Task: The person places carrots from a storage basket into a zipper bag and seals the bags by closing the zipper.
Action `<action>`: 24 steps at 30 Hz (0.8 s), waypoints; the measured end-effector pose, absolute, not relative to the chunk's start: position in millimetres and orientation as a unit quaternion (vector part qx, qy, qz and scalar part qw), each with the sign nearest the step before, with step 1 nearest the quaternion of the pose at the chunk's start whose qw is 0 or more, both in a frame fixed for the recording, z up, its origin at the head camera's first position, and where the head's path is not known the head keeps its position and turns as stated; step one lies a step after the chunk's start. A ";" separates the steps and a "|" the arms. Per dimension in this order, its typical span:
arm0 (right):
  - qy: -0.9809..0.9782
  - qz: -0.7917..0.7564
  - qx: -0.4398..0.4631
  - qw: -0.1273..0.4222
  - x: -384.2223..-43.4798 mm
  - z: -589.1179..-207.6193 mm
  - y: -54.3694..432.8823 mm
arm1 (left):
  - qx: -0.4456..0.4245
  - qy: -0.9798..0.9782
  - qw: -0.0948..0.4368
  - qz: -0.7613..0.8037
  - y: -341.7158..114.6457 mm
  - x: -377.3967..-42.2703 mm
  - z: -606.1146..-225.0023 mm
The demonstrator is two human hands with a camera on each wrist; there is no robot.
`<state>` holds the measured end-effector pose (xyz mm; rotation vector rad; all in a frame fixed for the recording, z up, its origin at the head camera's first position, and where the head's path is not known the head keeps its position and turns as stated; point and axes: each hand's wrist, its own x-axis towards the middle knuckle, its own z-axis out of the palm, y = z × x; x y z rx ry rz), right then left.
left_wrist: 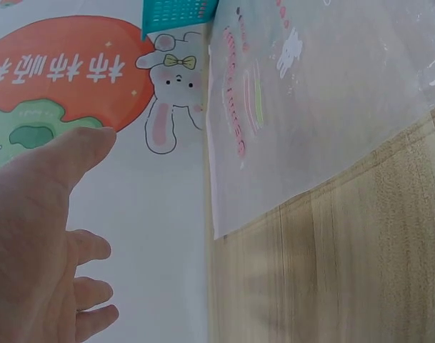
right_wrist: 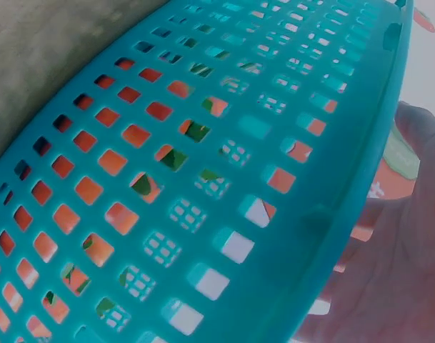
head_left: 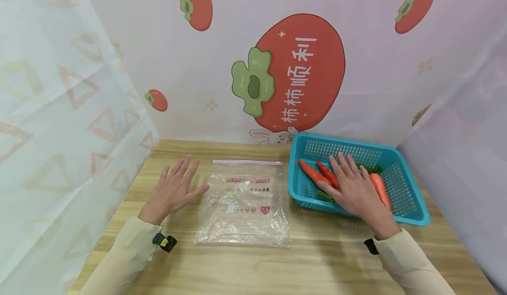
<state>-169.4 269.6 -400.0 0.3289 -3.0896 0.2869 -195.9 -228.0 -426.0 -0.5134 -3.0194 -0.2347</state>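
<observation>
A clear zip bag (head_left: 247, 202) with a pink slider strip and printed bunny pictures lies flat on the wooden table. Left of it my left hand (head_left: 174, 191) hovers with fingers spread, holding nothing; its thumb is near the bag's left edge. My right hand (head_left: 354, 191) is over a blue plastic basket (head_left: 412, 189), fingers extended and gripping nothing. Under and around that hand lie carrots (head_left: 380, 191), red peppers (head_left: 326, 174) and some green vegetables (head_left: 325, 196), partly hidden. In the right wrist view the basket's slotted wall (right_wrist: 167, 171) covers much of the hand.
The wooden table (head_left: 253, 268) meets a printed cloth backdrop (head_left: 222, 123) with persimmon pictures at the back. Cloth walls (head_left: 71, 123) also stand at the left and right. The basket sits at the table's back right, close to the backdrop.
</observation>
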 end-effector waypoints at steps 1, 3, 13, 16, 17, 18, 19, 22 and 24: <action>-0.990 0.098 0.106 0.005 -169.0 -399.1 268.8 | -0.167 -0.982 0.031 -0.081 -228.1 -196.0 -426.0; -0.988 0.111 0.109 -0.008 -168.2 -397.6 267.3 | -0.168 -0.981 0.016 -0.092 -228.7 -196.7 -425.7; -0.969 0.195 0.145 -0.047 -181.1 -372.4 246.1 | -0.161 -0.953 -0.081 -0.245 -235.9 -215.0 -416.8; -0.967 0.199 0.149 -0.046 -189.8 -359.4 235.4 | -0.158 -0.947 -0.086 -0.266 -237.5 -222.2 -410.6; -0.967 0.201 0.149 -0.048 -193.0 -354.8 232.0 | -0.159 -0.946 -0.086 -0.269 -237.8 -224.7 -408.6; -0.966 0.204 0.148 -0.051 -196.9 -350.3 228.6 | -0.158 -0.945 -0.087 -0.273 -238.1 -227.4 -407.0; -0.965 0.210 0.144 -0.059 -200.7 -345.3 225.1 | -0.159 -0.943 -0.089 -0.278 -238.4 -230.4 -405.2; -0.962 0.222 0.145 -0.062 -212.6 -332.6 214.1 | -0.158 -0.935 -0.099 -0.301 -238.4 -239.2 -400.8; -0.960 0.229 0.144 -0.069 -222.7 -325.2 204.6 | -0.148 -0.930 -0.113 -0.317 -238.0 -245.3 -398.9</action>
